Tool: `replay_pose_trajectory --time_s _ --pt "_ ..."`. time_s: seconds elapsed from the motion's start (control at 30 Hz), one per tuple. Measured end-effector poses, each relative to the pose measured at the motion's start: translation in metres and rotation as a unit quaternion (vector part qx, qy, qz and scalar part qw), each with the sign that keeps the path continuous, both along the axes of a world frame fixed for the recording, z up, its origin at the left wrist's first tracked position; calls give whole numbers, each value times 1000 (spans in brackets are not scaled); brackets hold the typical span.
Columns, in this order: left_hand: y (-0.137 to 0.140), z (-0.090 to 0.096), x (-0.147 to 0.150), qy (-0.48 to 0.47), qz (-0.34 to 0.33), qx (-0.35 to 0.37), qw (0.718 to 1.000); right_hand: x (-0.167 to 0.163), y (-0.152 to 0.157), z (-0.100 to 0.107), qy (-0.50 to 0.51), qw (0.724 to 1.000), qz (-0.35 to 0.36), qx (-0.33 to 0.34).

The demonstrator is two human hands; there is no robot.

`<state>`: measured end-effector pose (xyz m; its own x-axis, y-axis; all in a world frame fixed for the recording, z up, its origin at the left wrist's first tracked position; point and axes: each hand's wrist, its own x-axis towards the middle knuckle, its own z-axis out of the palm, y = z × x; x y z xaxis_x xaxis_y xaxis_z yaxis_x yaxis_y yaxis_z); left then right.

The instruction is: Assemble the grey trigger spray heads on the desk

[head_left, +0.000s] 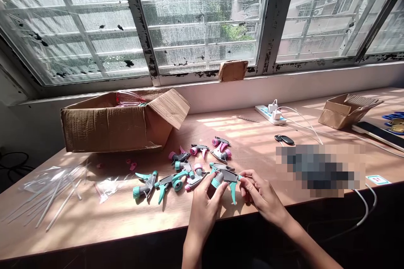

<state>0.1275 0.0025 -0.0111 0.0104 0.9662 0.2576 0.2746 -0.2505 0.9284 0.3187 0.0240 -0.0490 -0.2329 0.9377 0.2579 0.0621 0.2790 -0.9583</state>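
Note:
Between my two hands is a grey and teal trigger sprayer head, its teal trigger hanging downward. My left hand pinches its body near the teal collar. At the nozzle end, the thumb and fingers of my right hand are closed on the small teal tip. Just left of my hands, several more teal and grey sprayer heads lie on the table. Behind them are several pink and grey sprayer heads.
A cardboard box with a clear red-tinted bottle stands at back left. Thin tubes, plastic bags and pink caps lie at left. A power strip, keys and a small box are at right.

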Motion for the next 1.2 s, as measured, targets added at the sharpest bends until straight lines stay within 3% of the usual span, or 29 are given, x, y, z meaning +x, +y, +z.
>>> replay_pose_trajectory --time_s 0.27,0.53,0.8,1.0,1.2 --pt "-1 3 -1 -6 6 -31 999 1 -3 5 -40 999 -9 23" --pt "-3 1 -2 9 -22 -8 1000 0 -5 7 -47 998 -29 -8" --pt "-3 2 -3 20 -30 -8 999 2 -6 13 -97 994 -8 45" --pt "-3 1 -3 20 -26 -26 999 0 -3 7 -81 996 -2 -28" --pt "-3 1 -1 -2 1 -30 1000 -1 -4 13 -114 992 -13 60"
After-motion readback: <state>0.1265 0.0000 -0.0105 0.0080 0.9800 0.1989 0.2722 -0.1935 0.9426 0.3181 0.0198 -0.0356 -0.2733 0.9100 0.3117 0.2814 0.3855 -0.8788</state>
